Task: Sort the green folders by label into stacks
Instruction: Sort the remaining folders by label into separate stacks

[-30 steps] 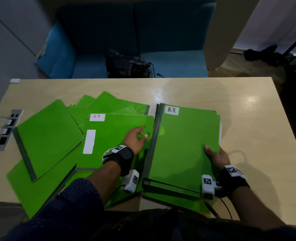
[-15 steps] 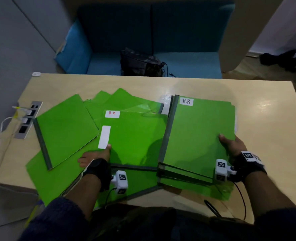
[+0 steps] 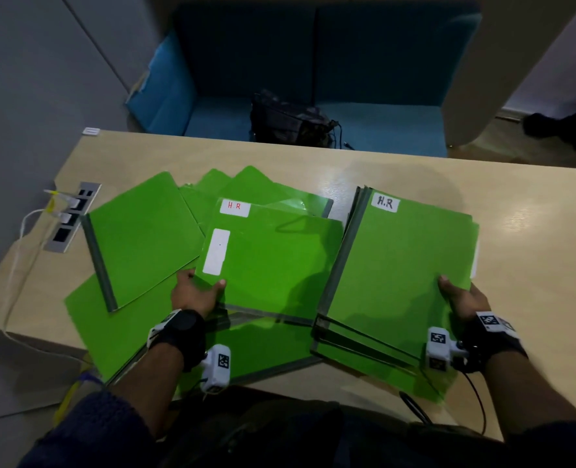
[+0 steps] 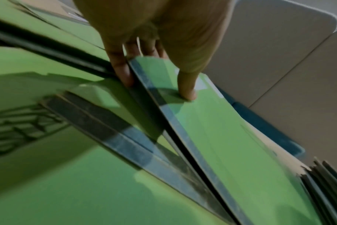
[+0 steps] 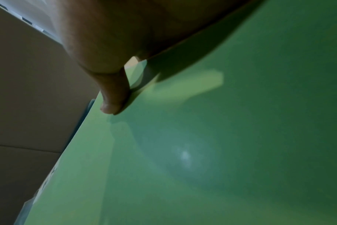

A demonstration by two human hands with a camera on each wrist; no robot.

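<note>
Left hand (image 3: 195,293) has the near left corner of a green folder (image 3: 273,261) with a red "H.R" label (image 3: 234,207): thumb on top, fingers (image 4: 121,71) curled underneath, and that corner is lifted off the loose pile (image 3: 117,319) below. The wrist view shows the thumb pressing the cover and at least one finger along the dark spine, but the rest of the fingers are tucked behind the folder and can't be counted. This folder sits just left of the H.R stack (image 3: 401,271), its right edge meeting the stack's dark spines.

Right hand (image 3: 464,298) is on the stack's near right corner, thumb flat on the top cover (image 5: 202,144). Whether the other fingers wrap under the stack is hidden in both views, so the hold itself can't be called. The stack's top label, in black, reads "H.R" (image 3: 384,202); how many folders lie beneath is hard to say, only fanned spine edges show at the near side.

Left of the stack, more green folders overlap on the desk (image 3: 533,265); one with a grey spine (image 3: 141,238) shows no label, and those behind the held folder are mostly covered. The pile's near edge runs off the desk toward the person's dark sleeve (image 3: 87,430). Beyond the desk, a dark bag (image 3: 290,123) on a blue sofa (image 3: 381,96) is too dim to make out.
</note>
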